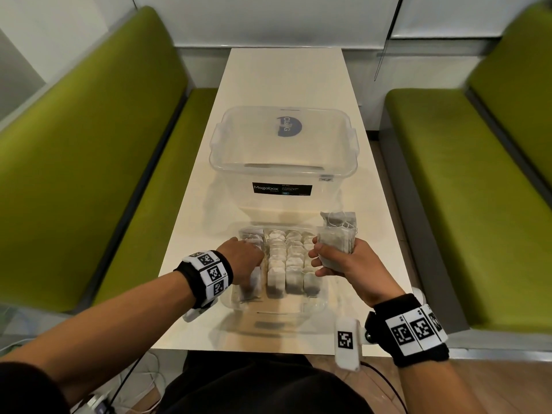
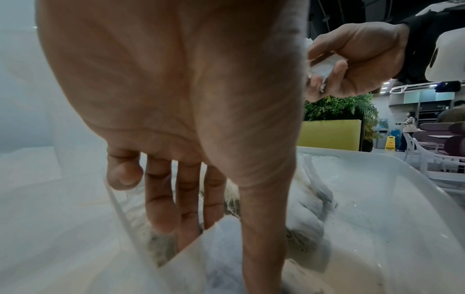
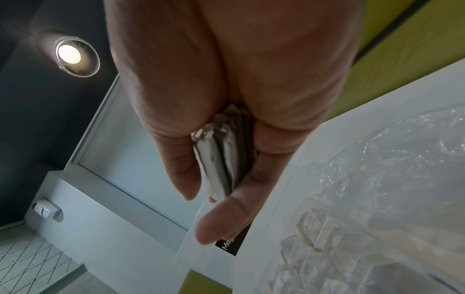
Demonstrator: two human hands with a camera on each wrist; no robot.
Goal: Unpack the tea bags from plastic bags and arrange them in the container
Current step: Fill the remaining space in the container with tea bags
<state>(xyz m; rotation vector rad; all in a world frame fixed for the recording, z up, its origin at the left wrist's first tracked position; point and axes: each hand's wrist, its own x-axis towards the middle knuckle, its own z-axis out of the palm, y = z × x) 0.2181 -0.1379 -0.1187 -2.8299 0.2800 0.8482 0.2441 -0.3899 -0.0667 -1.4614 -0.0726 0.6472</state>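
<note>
Your right hand (image 1: 343, 264) gripped a tea-bag stack (image 1: 336, 240) upright beside the container's (image 1: 322, 303) right edge; your left hand (image 1: 243, 261), fingers straight, pressed its left row.

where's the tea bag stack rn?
Head view: the stack is gripped in the right hand, above the right edge of the near container, beside the packed tea bag rows.

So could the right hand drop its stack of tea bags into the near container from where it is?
Probably yes. The right hand grips the stack of tea bags just above the right edge of the open container, with no lid over it. The left hand works at the far left side, out of the way.
</note>
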